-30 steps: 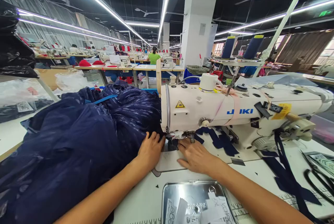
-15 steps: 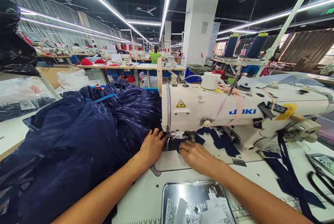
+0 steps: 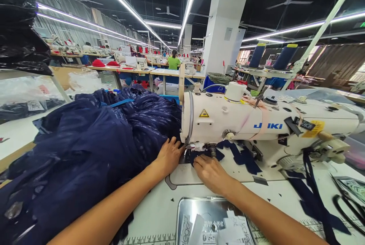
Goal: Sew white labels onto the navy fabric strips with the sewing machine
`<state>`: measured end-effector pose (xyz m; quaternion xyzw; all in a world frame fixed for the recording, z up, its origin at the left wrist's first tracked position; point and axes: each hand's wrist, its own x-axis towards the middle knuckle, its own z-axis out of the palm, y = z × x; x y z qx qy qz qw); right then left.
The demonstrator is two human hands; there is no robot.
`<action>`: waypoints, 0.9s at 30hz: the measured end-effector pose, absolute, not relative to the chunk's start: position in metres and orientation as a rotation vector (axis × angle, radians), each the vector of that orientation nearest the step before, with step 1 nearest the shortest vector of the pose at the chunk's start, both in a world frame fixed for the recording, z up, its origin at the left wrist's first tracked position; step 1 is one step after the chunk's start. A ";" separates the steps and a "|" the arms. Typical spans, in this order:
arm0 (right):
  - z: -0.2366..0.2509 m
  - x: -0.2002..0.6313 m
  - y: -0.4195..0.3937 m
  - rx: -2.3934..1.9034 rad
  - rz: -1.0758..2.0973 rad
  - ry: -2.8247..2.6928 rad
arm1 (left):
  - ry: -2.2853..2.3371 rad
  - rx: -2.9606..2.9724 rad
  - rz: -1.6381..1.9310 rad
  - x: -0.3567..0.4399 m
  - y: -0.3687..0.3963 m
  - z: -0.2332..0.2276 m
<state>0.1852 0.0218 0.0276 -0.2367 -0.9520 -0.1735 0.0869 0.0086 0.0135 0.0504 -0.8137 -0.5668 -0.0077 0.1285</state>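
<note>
Presently, left hand [image 3: 168, 156]: palm down, fingers together, pressed flat on the heaped dark navy fabric [image 3: 94, 150] just left of the white sewing machine [image 3: 256, 123] needle. Right hand [image 3: 209, 171]: palm down on the white worktop [image 3: 159, 210], fingers bent, tips pinning a navy fabric strip [image 3: 203, 155] beneath the presser foot.

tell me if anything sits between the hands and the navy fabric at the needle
Nothing visible does. The left hand rests on the navy fabric beside the needle area, and the right hand presses the fabric just in front of the sewing machine head.
</note>
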 end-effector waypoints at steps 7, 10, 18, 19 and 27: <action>0.020 0.179 0.021 -0.735 -0.531 -2.818 | -1.661 -2.369 -0.025 0.010 0.019 0.050; 0.022 0.178 0.023 -0.776 -0.498 -2.828 | -1.655 -2.351 -0.049 0.009 0.020 0.049; 0.045 0.202 0.039 -0.895 -0.383 -2.921 | -1.580 -2.320 -0.053 0.007 0.014 0.044; 0.047 0.205 0.040 -0.888 -0.370 -2.928 | -1.576 -2.322 -0.047 0.007 0.014 0.044; 0.059 0.202 0.040 -0.903 -0.278 -2.895 | -1.546 -2.317 -0.049 0.002 0.011 0.053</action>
